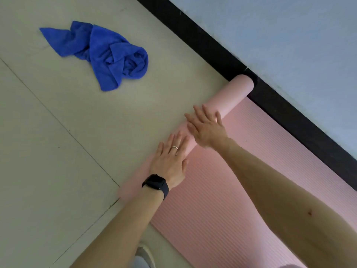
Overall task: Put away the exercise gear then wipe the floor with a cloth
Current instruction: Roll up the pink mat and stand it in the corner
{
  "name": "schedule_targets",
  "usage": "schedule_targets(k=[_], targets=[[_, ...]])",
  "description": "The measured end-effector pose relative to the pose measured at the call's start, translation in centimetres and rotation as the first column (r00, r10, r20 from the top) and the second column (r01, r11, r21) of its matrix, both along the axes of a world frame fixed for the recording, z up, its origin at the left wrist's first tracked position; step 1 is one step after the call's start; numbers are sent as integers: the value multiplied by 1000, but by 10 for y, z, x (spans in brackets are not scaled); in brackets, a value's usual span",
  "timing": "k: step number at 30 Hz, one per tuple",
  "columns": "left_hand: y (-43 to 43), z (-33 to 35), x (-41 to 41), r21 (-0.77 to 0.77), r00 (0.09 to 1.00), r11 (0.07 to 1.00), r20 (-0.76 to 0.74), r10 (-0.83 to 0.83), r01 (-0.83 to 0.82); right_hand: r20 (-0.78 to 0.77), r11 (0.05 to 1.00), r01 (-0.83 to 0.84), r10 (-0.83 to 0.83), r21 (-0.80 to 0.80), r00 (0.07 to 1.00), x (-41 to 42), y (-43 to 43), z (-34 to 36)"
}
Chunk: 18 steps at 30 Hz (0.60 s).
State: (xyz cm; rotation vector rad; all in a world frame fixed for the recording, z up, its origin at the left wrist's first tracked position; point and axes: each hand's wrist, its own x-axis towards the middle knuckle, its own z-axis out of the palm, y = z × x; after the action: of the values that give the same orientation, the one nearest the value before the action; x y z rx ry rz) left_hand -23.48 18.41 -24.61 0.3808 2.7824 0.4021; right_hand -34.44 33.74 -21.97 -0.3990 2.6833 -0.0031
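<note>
Both your hands lie flat on the rolled part [237,93] of the pink ribbed foam exercise mat [222,200]. Your left hand [171,161] and your right hand [206,128] press down with fingers [178,140] straight and spread, curled round nothing. The roll sits directly under your fingers, with its long axis running across them. It runs from the end beside your left wrist, out past your right hand, to the far end, which touches the black skirting board [212,47]. Your right hand is the nearer to that end. The flat stretch of mat lies behind your palms, towards you, so by my reading the roll has to come back over it, square to its axis. The skirting board and the pale wall [289,35] hem in the far end and could skew the roll. The crumpled blue microfibre cloth [104,53] lies on the pale floor [58,132] well beyond your left fingertips, apart from the mat and out of the way.
</note>
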Motion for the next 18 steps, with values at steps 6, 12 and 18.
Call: schedule_targets(k=[6, 12, 18], targets=[[-11, 21, -4, 19, 997, 997, -25, 74, -74, 16, 993, 100, -99, -57, 995, 69, 67, -6], [56, -2, 66, -12, 993, 999, 106, 43, -42, -262, 962, 246, -270, -122, 926, 91, 89, 10], [89, 21, 97, -22, 999, 999, 32, -31, 32, -99, 995, 57, -65, -88, 993, 97, 110, -12]])
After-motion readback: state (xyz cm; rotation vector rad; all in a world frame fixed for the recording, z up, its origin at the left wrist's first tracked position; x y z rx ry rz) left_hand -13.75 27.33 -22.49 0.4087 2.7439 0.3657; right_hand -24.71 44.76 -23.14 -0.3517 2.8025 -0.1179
